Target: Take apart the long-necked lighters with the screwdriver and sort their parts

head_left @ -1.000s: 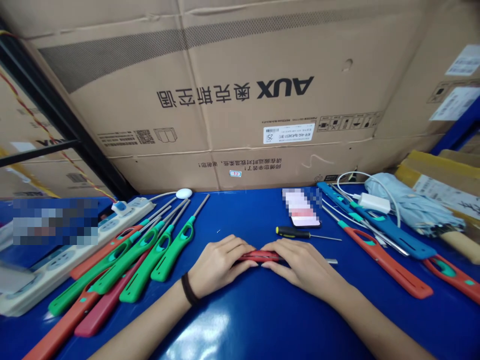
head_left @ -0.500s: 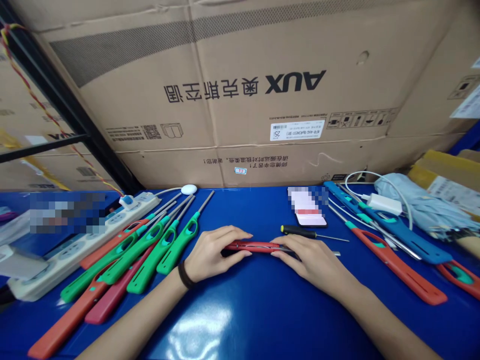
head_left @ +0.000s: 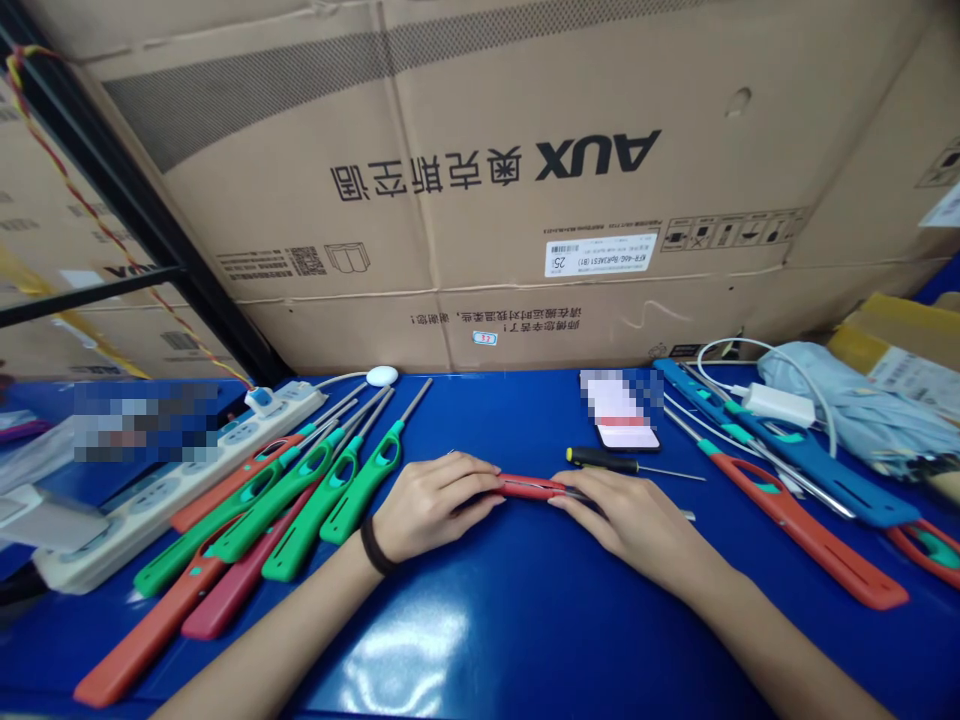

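Observation:
A red long-reach lighter [head_left: 529,487] lies crosswise between my two hands, above the blue table. My left hand [head_left: 435,502] is closed round its handle end, covering much of that part. At the other end my right hand [head_left: 626,515] pinches it between thumb and fingers, where the trigger side and a dark part meet. A thin gap runs along the red casing. Just beyond my right hand lies a screwdriver [head_left: 604,460] with a black and yellow handle. The tip of the held lighter shows past the right fingers.
Several green lighters [head_left: 360,495], red ones [head_left: 154,630] among them, lie at the left beside a white power strip [head_left: 180,500]. A phone [head_left: 626,425] lies at the back. On the right are an orange lighter [head_left: 817,535], a blue lighter [head_left: 855,480] and a white charger [head_left: 780,405]. Cardboard [head_left: 465,230] stands behind.
My left hand has moved along the lighter, covering more of its handle end, and the gap in the casing looks narrower. My right hand keeps its grip. The view has shifted slightly.

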Demonstrator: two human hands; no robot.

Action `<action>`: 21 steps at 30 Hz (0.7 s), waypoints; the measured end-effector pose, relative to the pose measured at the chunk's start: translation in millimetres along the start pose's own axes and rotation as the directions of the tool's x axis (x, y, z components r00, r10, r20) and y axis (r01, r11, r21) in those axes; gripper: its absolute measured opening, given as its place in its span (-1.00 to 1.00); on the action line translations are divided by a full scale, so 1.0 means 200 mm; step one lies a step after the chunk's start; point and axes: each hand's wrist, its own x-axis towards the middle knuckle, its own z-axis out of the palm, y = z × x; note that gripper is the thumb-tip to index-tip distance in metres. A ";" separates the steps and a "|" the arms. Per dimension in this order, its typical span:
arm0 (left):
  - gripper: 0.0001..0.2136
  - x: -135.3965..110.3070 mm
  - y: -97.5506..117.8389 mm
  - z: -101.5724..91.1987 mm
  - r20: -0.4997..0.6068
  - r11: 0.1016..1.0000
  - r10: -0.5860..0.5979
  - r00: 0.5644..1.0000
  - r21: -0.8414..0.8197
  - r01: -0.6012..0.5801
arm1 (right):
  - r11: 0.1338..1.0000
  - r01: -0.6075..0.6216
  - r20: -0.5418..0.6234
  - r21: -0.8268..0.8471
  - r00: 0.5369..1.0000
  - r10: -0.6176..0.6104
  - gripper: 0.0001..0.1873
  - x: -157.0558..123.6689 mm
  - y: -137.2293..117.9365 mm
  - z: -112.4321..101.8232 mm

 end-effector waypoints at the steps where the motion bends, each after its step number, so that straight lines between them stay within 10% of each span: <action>1: -0.87 0.00 0.00 0.00 0.000 1.000 -0.006 1.000 0.006 0.006 | 1.000 0.002 -0.003 -0.006 1.000 -0.002 -0.78 0.00 0.00 0.00; 21: -0.91 0.01 0.03 0.05 0.039 0.970 -0.209 0.977 -0.118 0.212 | 0.987 0.106 -0.057 -0.117 0.992 -0.114 -0.78 0.01 0.01 0.00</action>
